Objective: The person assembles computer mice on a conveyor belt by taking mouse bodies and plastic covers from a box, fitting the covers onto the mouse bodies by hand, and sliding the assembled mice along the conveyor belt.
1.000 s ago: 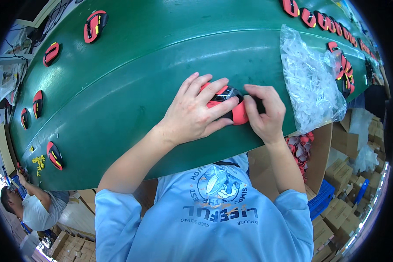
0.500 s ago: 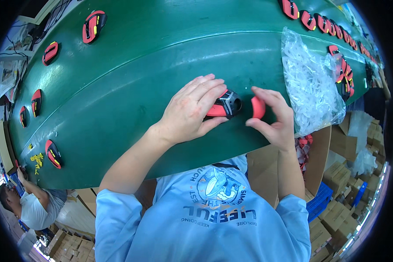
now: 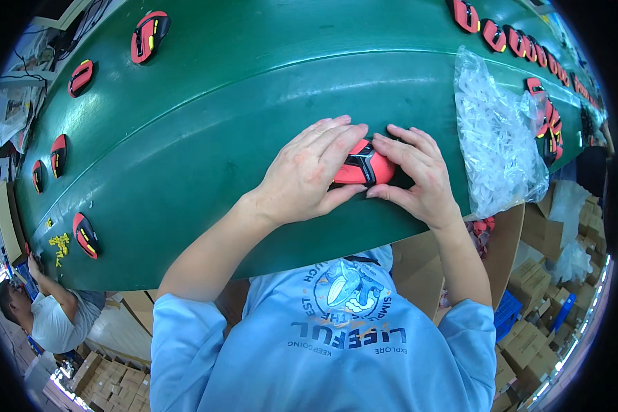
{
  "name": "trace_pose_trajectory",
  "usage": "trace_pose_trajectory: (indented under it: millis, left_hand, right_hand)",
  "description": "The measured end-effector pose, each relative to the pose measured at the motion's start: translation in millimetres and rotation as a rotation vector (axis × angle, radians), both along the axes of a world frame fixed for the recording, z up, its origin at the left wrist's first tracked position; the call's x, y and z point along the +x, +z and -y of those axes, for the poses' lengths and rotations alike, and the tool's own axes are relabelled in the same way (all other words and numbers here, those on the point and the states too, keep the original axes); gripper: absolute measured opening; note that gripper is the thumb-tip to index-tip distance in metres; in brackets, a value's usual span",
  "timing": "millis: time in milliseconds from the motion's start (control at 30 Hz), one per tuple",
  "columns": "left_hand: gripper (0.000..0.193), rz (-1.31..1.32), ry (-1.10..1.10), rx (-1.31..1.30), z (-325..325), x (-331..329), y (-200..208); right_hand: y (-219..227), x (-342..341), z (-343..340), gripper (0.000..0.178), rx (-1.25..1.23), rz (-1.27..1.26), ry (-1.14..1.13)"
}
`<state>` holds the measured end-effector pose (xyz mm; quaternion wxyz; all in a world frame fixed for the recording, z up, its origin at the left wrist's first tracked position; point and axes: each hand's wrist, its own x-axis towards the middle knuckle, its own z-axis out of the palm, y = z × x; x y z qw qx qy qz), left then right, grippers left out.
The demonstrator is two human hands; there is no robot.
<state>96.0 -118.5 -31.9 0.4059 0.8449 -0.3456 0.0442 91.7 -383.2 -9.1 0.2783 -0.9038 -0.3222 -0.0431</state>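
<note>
On the green table (image 3: 254, 130), in front of me, sits a red-and-black rounded plastic device (image 3: 361, 165); its exact kind does not show. My left hand (image 3: 305, 168) is closed over its left part and covers much of it. My right hand (image 3: 419, 175) is closed around a red curved end cap (image 3: 382, 169), pinched between thumb and fingers. The cap now meets the device's right end, and no gap shows between them.
A clear bag of translucent plastic parts (image 3: 498, 144) lies to the right. Similar red-and-black devices (image 3: 467, 15) line the far right, others (image 3: 149, 38) the left. Yellow pieces (image 3: 60, 246) lie at left, near a co-worker (image 3: 55, 319). Cartons (image 3: 529, 340) stand below right.
My right hand has moved left with the red cap, bringing it against the device's open black end. The left hand stays on the device.
</note>
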Motion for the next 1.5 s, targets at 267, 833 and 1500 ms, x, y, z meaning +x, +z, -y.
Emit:
trace_pose_trajectory:
  millis: [267,833,1500]
  left_hand:
    - [0.089,0.031,-0.027,0.021,3,4,3]
    - [0.087,0.03,-0.035,0.063,0,2,1]
    - [0.054,0.333,-0.223,0.167,6,13,0]
  right_hand:
    - [-2,-6,-1,0.073,-0.009,0.013,-0.076]
    - [3,12,6,0.072,-0.034,-0.035,0.002]
    - [-1,11,12,0.062,0.007,-0.026,0.011]
